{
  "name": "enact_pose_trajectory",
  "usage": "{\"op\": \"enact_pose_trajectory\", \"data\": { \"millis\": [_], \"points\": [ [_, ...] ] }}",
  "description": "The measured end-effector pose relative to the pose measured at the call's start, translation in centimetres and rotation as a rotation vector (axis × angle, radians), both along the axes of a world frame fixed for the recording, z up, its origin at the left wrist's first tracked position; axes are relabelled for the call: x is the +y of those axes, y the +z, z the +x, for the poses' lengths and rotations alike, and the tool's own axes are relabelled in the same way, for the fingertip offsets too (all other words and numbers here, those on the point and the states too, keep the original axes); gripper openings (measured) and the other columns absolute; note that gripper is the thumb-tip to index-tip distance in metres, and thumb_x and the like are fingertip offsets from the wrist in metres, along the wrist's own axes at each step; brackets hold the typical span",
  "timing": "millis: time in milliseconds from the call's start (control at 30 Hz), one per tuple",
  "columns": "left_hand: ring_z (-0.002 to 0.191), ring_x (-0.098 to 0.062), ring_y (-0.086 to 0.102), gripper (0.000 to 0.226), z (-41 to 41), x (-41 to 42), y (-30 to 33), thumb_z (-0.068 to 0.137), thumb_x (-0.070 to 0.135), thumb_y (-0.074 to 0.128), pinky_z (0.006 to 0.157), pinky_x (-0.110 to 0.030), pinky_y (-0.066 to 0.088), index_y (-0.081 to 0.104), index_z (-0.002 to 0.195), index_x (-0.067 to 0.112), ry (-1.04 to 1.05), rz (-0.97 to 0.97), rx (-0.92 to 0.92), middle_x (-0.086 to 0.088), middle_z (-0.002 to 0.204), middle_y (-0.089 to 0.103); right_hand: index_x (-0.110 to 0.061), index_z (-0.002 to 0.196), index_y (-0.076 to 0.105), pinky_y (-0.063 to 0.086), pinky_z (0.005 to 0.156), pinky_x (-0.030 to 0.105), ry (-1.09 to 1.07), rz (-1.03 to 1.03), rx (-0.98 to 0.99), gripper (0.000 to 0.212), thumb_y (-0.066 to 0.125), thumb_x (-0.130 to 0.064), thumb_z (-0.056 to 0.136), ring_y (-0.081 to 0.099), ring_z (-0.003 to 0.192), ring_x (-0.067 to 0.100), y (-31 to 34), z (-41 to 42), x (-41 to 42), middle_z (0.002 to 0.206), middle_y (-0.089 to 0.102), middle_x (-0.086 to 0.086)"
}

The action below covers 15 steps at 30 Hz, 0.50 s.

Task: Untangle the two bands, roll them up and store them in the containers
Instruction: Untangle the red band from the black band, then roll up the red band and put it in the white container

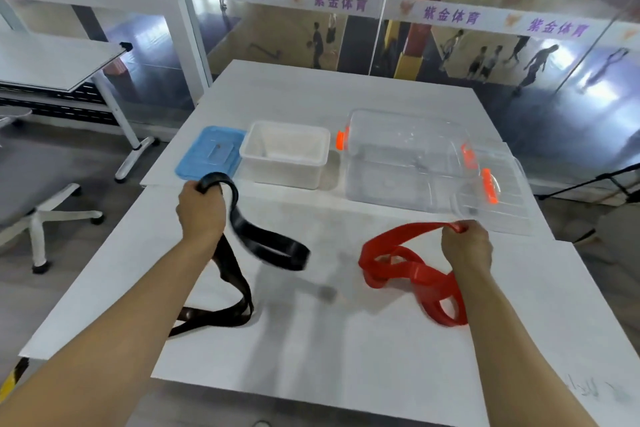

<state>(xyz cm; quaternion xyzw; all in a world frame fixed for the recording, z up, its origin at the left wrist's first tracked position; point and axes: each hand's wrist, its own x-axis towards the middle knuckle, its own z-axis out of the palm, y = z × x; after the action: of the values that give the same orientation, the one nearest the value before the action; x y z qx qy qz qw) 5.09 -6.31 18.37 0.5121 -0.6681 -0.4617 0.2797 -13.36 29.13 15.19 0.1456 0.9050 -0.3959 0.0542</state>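
Count: 2 bands, 2 containers, 2 lids, 2 hands.

Bands are separate, well apart, no crossing between them.

Left hand (202,208): fingers curled round the black band (266,246), gripping it at a loop that sticks out above the fist. From the hand the band drops right and down to a blurred loop over the surface (311,357), with another run going under the wrist to a flat loop lying on the surface near the left forearm. Looks like wide, flat, glossy black strap; the part near the hand is motion-blurred.

Right hand (465,246): fingers curled, pinching one end of the red band (412,274) at the top of the fist. Band stretches left from the hand in a raised arc, then bunches into several overlapping loops on the surface, below and left of the hand, partly beside the right forearm. Same flat strap type, bright red, shiny.

Containers at the far side of the surface, both open:
- white tub (285,156), opaque, rectangular, just beyond the left hand; blue lid (209,152) lies flat touching its left side.
- clear box (398,163), larger, with orange clips, to the right of the tub; clear lid (498,191) with an orange clip leans at its right end, just beyond the right hand.

Neither band is in a container.
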Motion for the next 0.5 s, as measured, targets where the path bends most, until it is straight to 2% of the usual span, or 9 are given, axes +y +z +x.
{"op": "enact_pose_trajectory", "data": {
  "millis": [100,200,300,400,500],
  "points": [
    [0.092,-0.032,0.060,0.012,0.0,0.3,-0.2,0.088,0.011,0.056,0.077,-0.037,0.046,0.059,0.098,0.006,-0.190,-0.063,-0.151,-0.011,0.094,0.064,-0.013,0.129,0.060,0.049,0.095,0.042,-0.004,-0.033,0.015,0.034,0.060,-0.018,0.096,0.062,0.117,0.037,0.0,-0.3,1.3,0.125,0.067,0.014],
    [0.090,-0.024,0.055,0.016,-0.1,1.7,-1.2,0.085,0.003,0.062,0.075,-0.029,0.039,0.059,0.098,0.011,-0.380,-0.085,-0.276,-0.004,0.095,0.061,-0.019,0.135,0.054,0.053,0.098,0.045,-0.017,-0.014,0.063,0.043,0.064,-0.025,0.094,0.065,0.112,0.036,0.0,-0.9,2.7,0.127,0.064,0.013],
    [0.092,-0.024,0.055,0.017,0.0,2.7,-2.0,0.087,0.003,0.060,0.077,-0.029,0.039,0.057,0.100,0.015,-0.425,-0.105,-0.302,-0.004,0.100,0.061,-0.021,0.136,0.053,0.045,0.108,0.054,-0.055,0.087,0.062,0.042,0.061,-0.030,0.096,0.061,0.119,0.040,-0.3,-2.0,4.2,0.132,0.061,0.017],
    [0.095,-0.026,0.057,0.021,0.2,3.6,-2.5,0.085,0.001,0.064,0.080,-0.032,0.042,0.058,0.102,0.013,-0.491,-0.075,-0.319,-0.005,0.099,0.061,-0.023,0.139,0.052,0.036,0.111,0.054,-0.052,0.201,0.016,0.040,0.056,-0.031,0.100,0.053,0.128,0.042,-0.6,-2.8,5.4,0.138,0.058,0.018],
    [0.094,-0.027,0.059,0.028,0.4,4.4,-2.7,0.081,0.001,0.072,0.078,-0.032,0.043,0.059,0.103,0.012,-0.572,-0.032,-0.341,-0.006,0.098,0.062,-0.023,0.148,0.046,0.032,0.114,0.054,0.019,0.267,-0.078,0.049,0.057,-0.029,0.100,0.045,0.135,0.043,-1.3,-2.6,5.9,0.148,0.045,0.020]
  ]
}}
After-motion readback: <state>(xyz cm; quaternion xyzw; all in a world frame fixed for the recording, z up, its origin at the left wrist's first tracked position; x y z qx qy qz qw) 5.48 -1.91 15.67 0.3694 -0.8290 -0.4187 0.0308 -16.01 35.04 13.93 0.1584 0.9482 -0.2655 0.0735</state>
